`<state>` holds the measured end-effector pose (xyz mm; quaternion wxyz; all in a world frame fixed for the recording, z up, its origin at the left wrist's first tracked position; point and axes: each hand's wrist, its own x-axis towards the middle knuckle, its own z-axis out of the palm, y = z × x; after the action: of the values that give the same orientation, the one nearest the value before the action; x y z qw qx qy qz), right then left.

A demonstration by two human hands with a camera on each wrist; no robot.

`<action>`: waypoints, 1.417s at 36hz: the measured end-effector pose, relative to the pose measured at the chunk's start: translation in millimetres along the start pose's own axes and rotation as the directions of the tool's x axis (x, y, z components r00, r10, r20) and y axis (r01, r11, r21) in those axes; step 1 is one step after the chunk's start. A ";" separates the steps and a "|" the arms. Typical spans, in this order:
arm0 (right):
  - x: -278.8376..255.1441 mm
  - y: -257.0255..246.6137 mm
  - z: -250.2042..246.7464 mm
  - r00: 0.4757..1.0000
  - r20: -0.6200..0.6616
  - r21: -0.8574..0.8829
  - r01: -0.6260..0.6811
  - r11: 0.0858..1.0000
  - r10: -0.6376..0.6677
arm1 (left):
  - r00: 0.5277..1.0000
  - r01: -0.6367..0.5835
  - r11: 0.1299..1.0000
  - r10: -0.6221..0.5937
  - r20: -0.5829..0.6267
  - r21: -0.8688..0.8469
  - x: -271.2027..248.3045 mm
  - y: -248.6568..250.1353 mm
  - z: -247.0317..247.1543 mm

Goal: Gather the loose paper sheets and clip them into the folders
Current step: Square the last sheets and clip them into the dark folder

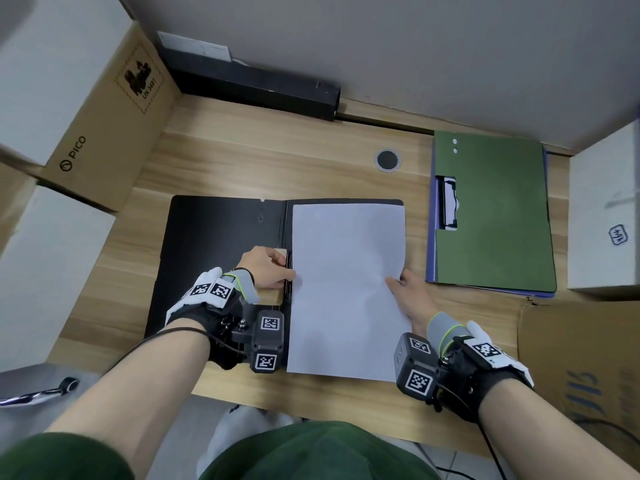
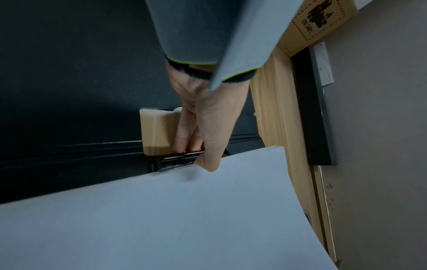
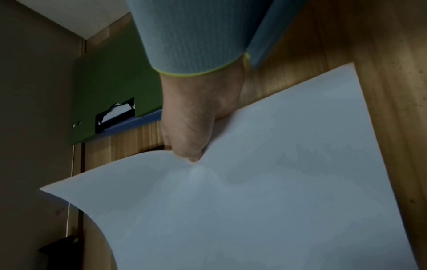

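Left hand [image 1: 266, 268]: gripped black spring clip [image 2: 175, 160] of open black folder [image 1: 214, 244], frame centre.
Right hand [image 1: 414, 292]: pinched white paper sheet [image 1: 346, 289].
Risk: early clip release would probably trap the sheet askew.

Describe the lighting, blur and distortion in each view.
Head view: evenly lit and sharp, edges bowed by the wide lens. Left wrist view: dim, the black folder nearly featureless, the left hand slightly soft. Right wrist view: dark and grainy, the paper sheet blotchy grey.

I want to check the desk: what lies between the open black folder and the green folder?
In the head view, only bare wooden desk separates the black folder from the green folder.
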<state>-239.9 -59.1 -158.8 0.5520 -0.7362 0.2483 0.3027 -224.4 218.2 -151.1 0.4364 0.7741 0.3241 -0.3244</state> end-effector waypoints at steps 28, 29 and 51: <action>9.7 -15.0 8.7 0.999 -0.018 -0.100 0.044 0.994 -0.046 | 0.999 -0.034 0.999 0.036 -0.034 0.038 4.1 -1.2 4.8; 8.9 -15.2 9.4 0.999 -0.018 -0.099 0.039 0.994 -0.041 | 0.998 -0.036 0.998 0.038 -0.042 0.047 4.0 -0.9 4.8; 0.1 -7.4 1.5 0.976 -0.198 -0.010 -0.092 0.996 0.089 | 0.999 -0.049 0.999 0.049 -0.002 -0.010 9.3 -19.6 8.4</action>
<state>-234.9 -55.6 -154.3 0.5032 -0.7558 0.3323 0.2552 -236.2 220.7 -170.9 0.4478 0.7800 0.3068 -0.3115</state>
